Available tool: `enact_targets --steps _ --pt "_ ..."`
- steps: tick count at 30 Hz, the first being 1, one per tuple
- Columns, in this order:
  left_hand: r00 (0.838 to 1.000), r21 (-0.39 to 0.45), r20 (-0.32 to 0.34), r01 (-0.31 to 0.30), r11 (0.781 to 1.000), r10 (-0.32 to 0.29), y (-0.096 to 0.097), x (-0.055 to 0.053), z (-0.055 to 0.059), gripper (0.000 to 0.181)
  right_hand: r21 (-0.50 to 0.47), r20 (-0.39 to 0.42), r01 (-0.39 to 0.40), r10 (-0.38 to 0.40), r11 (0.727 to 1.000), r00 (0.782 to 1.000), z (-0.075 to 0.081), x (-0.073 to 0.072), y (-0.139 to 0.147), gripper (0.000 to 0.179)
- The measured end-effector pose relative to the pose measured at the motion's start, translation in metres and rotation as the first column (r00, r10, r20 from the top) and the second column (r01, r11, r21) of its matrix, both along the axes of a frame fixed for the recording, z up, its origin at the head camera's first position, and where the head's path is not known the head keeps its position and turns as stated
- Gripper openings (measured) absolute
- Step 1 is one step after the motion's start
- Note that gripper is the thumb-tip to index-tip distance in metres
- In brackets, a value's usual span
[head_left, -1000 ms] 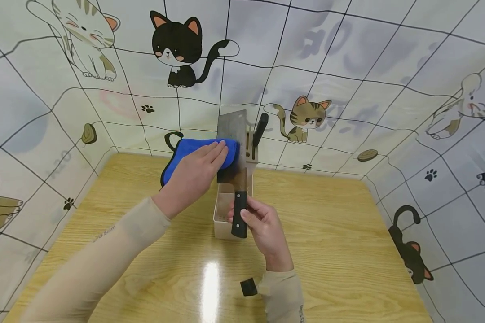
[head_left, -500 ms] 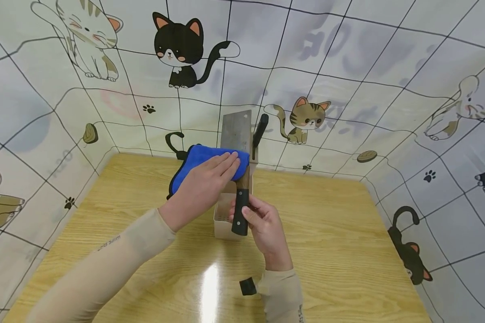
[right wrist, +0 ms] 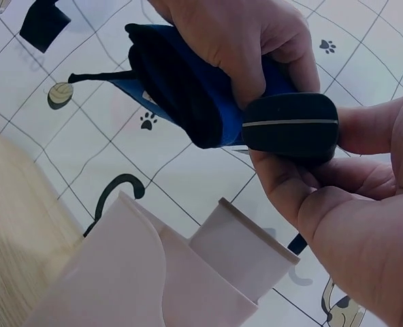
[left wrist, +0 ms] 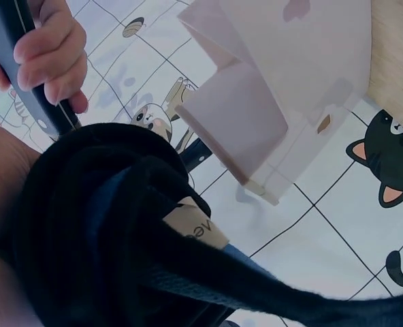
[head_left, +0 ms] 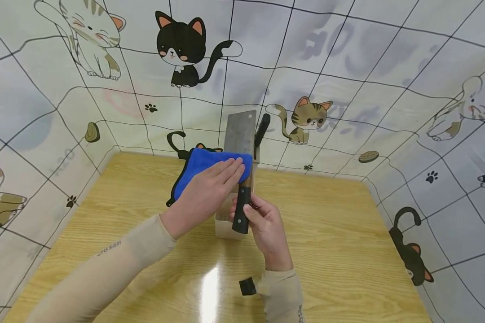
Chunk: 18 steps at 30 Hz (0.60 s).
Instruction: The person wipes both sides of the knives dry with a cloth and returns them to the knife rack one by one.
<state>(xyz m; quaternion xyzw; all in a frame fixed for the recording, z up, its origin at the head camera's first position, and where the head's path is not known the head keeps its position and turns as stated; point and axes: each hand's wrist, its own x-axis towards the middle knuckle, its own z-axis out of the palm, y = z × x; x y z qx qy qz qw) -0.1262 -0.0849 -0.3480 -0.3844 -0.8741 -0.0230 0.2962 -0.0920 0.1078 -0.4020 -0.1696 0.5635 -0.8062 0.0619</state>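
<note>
My right hand (head_left: pixel 266 226) grips the black riveted handle of a cleaver (head_left: pixel 240 130), its broad steel blade pointing away from me and up. Against the lower blade, near the handle, my left hand (head_left: pixel 208 188) holds a blue cloth (head_left: pixel 200 168) with a black border. Its fingers lie straight over the cloth in the head view; in the right wrist view the left thumb shows at the cloth's near side. The cloth hides the lower blade. Folds of the cloth (left wrist: pixel 120 225) fill much of the left wrist view. The handle's butt end (right wrist: pixel 290 122) faces the right wrist camera.
Below and behind the cleaver, a pale knife holder (head_left: pixel 228 231) stands on the wooden table (head_left: pixel 327 224). Another black-handled knife (head_left: pixel 262 128) sticks up from its rear slots. A cat-printed sheet (head_left: pixel 210 103) surrounds the table at the back and sides.
My left hand and the cloth have slid down the blade toward the handle and slightly right, baring the upper blade. The cleaver has shifted a little right in my right hand's grip.
</note>
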Motion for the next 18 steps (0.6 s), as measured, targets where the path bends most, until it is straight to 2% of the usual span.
enact_targets --steps 5,10,18 --pt "1.000 -0.024 -0.023 0.000 1.000 -0.001 0.001 0.004 -0.004 0.055 0.008 0.010 0.019 -0.019 1.000 1.000 0.000 -0.001 -0.001 0.042" --pt "0.998 -0.023 -0.039 0.040 0.999 -0.041 0.004 0.012 -0.007 0.054 0.022 -0.002 0.049 -0.049 0.999 0.999 -0.001 -0.003 0.001 0.042" --pt "0.997 -0.056 -0.038 0.063 0.996 -0.066 0.009 0.027 -0.010 0.054 -0.003 -0.046 0.024 -0.024 1.000 0.999 -0.003 -0.004 0.004 0.047"
